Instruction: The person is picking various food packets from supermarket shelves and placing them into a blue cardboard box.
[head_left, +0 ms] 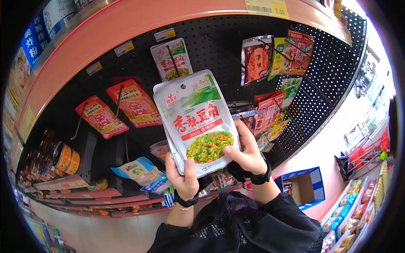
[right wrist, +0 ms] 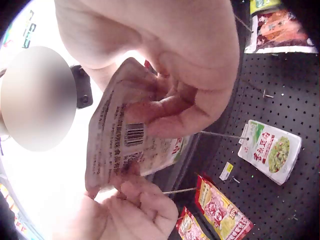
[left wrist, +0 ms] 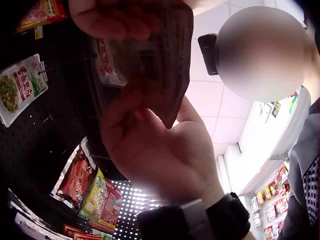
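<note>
Hold position: the flat, silver-white pouch with a green upper panel, red lettering and a vegetable picture [head_left: 196, 126] is in front of the chest, face up toward the head camera. The edge of a second pale pouch [head_left: 169, 144] shows just behind it; the exact count in the stack cannot be told.

Left hand [head_left: 181, 175]: pinches the lower left corner, thumb on the front face. Right hand [head_left: 249, 154]: grips the lower right side, thumb on the front, fingers curled behind. The right wrist view shows a printed barcode [right wrist: 135, 134] on the back.

Potential faults:
1. Rear pouch slides out. Likely cause: smooth film faces and uneven thumb pressure.
2. Top edge tips backward. Likely cause: both grips sit low, leaving the upper half unsupported.
3. Pouch snags or knocks stock. Likely cause: forward travel toward the matching pouch [head_left: 172, 61] hanging on the black perforated board [head_left: 215, 46], or toward the red-and-yellow pouches [head_left: 137, 105] on the left.
4. White-and-blue bag [head_left: 139, 172] is struck. Likely cause: a leftward swing of the left hand.
</note>
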`<move>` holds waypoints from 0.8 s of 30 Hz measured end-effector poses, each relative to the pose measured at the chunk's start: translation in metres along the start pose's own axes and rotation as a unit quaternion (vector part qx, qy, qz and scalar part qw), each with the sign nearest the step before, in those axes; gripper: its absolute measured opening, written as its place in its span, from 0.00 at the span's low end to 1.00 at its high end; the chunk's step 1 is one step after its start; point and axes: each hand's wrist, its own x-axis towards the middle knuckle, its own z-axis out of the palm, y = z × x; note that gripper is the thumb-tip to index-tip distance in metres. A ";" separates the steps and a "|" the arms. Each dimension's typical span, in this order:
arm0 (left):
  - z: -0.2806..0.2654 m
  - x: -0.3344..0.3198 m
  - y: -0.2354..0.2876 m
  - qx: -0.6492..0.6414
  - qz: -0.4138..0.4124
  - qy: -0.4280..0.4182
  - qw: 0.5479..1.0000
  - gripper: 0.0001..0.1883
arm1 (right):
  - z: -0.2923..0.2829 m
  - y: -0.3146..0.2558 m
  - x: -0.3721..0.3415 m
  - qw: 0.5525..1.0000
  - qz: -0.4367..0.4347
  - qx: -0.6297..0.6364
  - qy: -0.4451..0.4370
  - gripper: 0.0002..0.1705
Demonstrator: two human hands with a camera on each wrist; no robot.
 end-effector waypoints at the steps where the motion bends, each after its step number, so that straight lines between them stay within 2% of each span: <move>1: -0.002 0.001 0.000 -0.001 -0.001 -0.003 1.000 0.10 | 0.002 0.000 0.000 1.000 -0.001 0.000 0.003 0.22; 4: -0.008 0.003 -0.002 -0.018 -0.040 -0.019 0.999 0.08 | 0.006 -0.003 -0.003 1.000 -0.013 -0.001 0.006 0.22; 14: -0.011 0.004 0.004 -0.036 -0.042 -0.017 0.998 0.07 | 0.017 -0.003 -0.008 0.999 -0.027 -0.005 0.036 0.20; 21: -0.018 -0.004 -0.004 -0.020 -0.028 -0.041 0.999 0.07 | 0.013 0.009 -0.017 0.999 0.011 -0.021 0.036 0.20; 24: -0.019 -0.005 -0.009 0.002 -0.003 -0.056 0.998 0.06 | 0.016 0.016 -0.019 0.997 -0.031 -0.001 0.066 0.19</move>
